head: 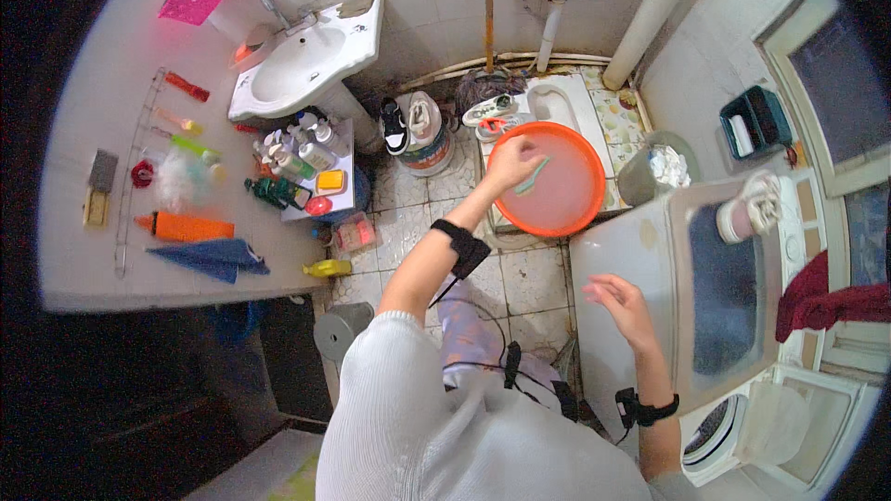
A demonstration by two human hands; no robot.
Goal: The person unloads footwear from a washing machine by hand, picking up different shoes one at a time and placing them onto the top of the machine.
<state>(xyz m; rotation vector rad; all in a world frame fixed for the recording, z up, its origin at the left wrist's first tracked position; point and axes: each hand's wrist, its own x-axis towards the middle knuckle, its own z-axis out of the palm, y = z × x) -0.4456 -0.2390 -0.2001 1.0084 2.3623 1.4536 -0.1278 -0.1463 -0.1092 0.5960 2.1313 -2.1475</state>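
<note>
My left hand [514, 165] is over the left part of an orange plastic basin [600, 198] of cloudy water. A light green brush [534, 177] lies at its fingertips; whether the fingers grip it I cannot tell. My right hand [619, 302] holds nothing, its fingers apart, in front of the white washing machine [605, 254]. Both arms wear black straps. Beyond the basin's left rim sit a pale sneaker [489, 109] and a grey sneaker with orange [502, 126].
A squat toilet [553, 104] lies behind the basin, a mop [489, 86] beside it. A waste bin [637, 184] stands right. Left are a bucket [426, 156] bearing shoes, a stand of bottles [341, 203] and a washbasin [303, 69]. Another shoe [738, 219] sits on the machine.
</note>
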